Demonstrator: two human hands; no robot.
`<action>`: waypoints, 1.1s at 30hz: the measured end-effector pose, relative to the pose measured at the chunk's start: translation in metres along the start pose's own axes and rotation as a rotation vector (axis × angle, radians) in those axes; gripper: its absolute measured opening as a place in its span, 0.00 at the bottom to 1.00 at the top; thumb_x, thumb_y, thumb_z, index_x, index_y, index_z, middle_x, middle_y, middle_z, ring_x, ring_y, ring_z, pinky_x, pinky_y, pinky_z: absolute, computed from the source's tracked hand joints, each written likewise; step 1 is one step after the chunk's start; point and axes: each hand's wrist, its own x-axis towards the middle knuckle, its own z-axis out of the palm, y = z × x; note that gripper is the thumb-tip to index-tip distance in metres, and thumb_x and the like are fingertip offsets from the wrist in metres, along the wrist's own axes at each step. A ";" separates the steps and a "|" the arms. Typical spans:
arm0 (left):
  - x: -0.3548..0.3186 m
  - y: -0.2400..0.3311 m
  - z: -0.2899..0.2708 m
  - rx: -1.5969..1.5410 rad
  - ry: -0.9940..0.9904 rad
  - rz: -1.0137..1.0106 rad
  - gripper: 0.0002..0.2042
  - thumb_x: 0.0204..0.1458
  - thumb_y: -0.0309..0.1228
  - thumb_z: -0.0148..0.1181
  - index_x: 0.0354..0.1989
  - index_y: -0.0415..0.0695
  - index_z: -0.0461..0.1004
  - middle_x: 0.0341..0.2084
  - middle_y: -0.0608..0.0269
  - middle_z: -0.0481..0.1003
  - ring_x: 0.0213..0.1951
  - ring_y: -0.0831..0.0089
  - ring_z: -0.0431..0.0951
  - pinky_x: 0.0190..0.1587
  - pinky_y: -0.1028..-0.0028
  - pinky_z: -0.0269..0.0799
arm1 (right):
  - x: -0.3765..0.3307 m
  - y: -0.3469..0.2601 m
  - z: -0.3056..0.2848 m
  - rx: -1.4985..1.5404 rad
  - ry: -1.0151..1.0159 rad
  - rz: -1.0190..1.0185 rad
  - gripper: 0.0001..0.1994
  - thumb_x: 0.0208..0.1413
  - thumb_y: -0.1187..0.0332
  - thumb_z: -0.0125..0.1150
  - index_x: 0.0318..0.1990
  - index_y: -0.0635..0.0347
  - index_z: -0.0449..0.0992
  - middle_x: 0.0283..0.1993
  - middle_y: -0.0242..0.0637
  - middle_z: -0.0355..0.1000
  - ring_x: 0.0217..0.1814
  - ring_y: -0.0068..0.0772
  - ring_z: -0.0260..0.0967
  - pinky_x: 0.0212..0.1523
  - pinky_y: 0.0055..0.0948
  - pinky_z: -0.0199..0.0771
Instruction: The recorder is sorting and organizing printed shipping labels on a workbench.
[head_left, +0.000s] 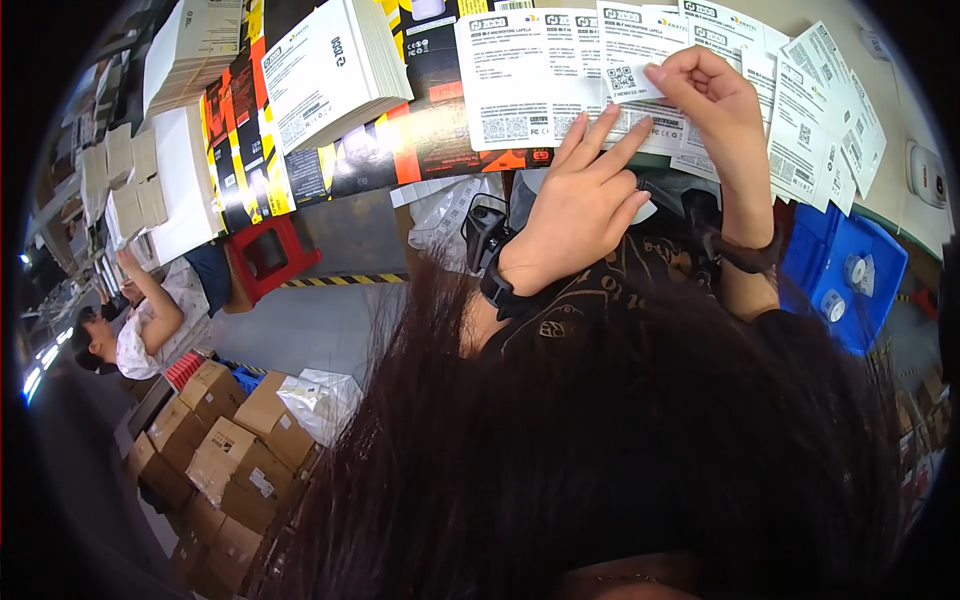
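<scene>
Several white printed cards [505, 70] overlap in a row along the table in front of me. My right hand [715, 100] is closed, its thumb and forefinger pinching the right edge of a small white label [622, 82] with a square code. The label lies over the lower part of one card; how far it is stuck down I cannot tell. Just below, my left hand [590, 205] rests with fingers stretched across the cards' lower edges, holding nothing. To the right, fanned cards [800, 125] carry similar square codes.
A thick stack of white cards [325, 75] stands on black, orange and yellow printed sheets [345, 165] at the left. Below the table are a blue bin [840, 265] holding rolls and a red stool [270, 260]. Cardboard boxes [235, 465] and another person [165, 310] are at far left.
</scene>
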 end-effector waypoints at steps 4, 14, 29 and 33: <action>-0.001 -0.001 -0.001 0.006 -0.013 -0.004 0.10 0.45 0.30 0.59 0.19 0.40 0.67 0.56 0.59 0.64 0.61 0.52 0.56 0.61 0.53 0.49 | -0.001 0.003 -0.007 -0.094 0.063 0.010 0.06 0.50 0.71 0.62 0.26 0.61 0.72 0.22 0.23 0.67 0.25 0.09 0.60 0.25 0.10 0.59; 0.002 0.004 -0.009 0.078 -0.066 0.040 0.09 0.45 0.30 0.59 0.20 0.41 0.67 0.54 0.58 0.66 0.60 0.53 0.58 0.60 0.52 0.51 | 0.007 0.025 -0.014 -0.272 0.139 0.071 0.06 0.49 0.71 0.63 0.28 0.60 0.71 0.21 0.24 0.66 0.18 0.08 0.56 0.17 0.10 0.53; -0.005 0.095 -0.118 -0.682 0.710 1.283 0.06 0.47 0.29 0.50 0.22 0.43 0.69 0.46 0.66 0.68 0.52 0.70 0.64 0.54 0.66 0.57 | 0.006 0.012 -0.018 -0.125 0.009 0.076 0.07 0.51 0.71 0.61 0.25 0.59 0.69 0.20 0.24 0.65 0.18 0.11 0.57 0.21 0.11 0.60; -0.006 0.096 -0.118 -0.765 0.632 1.298 0.06 0.48 0.26 0.51 0.22 0.39 0.71 0.48 0.60 0.68 0.53 0.68 0.64 0.54 0.66 0.58 | 0.010 0.016 -0.027 -0.038 -0.035 0.066 0.07 0.51 0.72 0.60 0.25 0.58 0.68 0.19 0.24 0.65 0.18 0.11 0.57 0.22 0.12 0.61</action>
